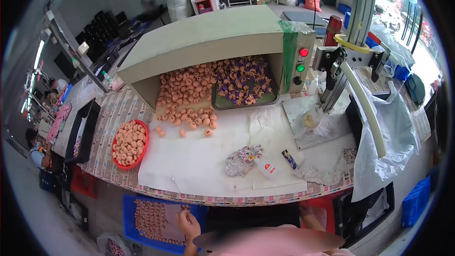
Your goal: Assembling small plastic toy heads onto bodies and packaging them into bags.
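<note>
The left hand hangs below the table edge, fingers curled, just above a blue crate of small peach-coloured pieces; whether it grips one I cannot tell. The right hand is mostly hidden, its grip unclear. Beyond the hands, white paper covers the table, strewn with matte, rounded peach pieces. A red bowl holds more, up left. A boxy green machine shelters purple-and-peach pieces.
</note>
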Motion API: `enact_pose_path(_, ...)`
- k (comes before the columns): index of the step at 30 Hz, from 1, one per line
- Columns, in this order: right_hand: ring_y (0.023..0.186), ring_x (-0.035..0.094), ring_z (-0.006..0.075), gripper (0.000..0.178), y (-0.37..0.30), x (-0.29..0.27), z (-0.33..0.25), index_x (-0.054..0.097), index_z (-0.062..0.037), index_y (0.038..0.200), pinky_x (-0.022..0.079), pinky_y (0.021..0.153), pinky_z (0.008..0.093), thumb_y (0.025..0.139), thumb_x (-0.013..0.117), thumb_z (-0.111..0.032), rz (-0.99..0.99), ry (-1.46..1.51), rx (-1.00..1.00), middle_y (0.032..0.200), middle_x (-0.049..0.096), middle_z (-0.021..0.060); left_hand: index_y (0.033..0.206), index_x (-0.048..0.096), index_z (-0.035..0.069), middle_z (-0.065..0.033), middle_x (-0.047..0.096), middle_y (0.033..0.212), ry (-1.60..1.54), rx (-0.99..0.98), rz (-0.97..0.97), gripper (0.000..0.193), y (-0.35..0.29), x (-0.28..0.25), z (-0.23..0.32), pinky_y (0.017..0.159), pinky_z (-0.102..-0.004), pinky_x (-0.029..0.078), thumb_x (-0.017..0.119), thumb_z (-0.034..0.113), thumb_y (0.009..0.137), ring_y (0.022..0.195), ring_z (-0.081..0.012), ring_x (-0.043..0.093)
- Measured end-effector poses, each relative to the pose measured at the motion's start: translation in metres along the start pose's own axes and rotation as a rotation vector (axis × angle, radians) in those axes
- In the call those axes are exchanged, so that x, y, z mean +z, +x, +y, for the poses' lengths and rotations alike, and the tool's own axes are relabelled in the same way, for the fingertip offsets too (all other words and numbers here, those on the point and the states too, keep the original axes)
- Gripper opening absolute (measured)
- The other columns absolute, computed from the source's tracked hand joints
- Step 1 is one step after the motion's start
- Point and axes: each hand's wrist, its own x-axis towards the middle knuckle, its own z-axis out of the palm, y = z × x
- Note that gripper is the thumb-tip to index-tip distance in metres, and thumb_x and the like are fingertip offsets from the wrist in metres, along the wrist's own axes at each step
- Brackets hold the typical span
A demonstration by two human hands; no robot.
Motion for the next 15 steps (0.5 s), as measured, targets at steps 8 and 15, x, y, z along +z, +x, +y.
enact_pose_path(8,0.085,0.067,0.0268,0.021,-0.133,-0.044,-0.253,0.068,-0.0017,0.1,0.052,0.073,0.0348,0.085,0.063,-0.016,-0.131,-0.428,-0.071,0.091,0.069,0.0158,0.12,0.048,0.001,-0.0146,0.049,0.115,-0.154,0.306,0.005,0.043,0.115,0.011,0.139,0.082,-0.0384,0.042,0.061,0.003,0.079,0.105,-0.0309,0.049)
enact_pose_path(15,0.08,0.067,0.0231,0.015,-0.098,-0.065,-0.341,0.067,-0.0005,0.099,0.052,0.072,0.0305,0.086,0.063,-0.004,-0.022,-0.248,-0.45,0.088,0.069,0.012,0.131,0.041,0.003,-0.0173,0.039,0.129,-0.125,0.462,-0.04,0.061,0.163,0.095,0.178,0.106,-0.0457,0.029,0.068,0.008,0.077,0.126,-0.0347,0.035)
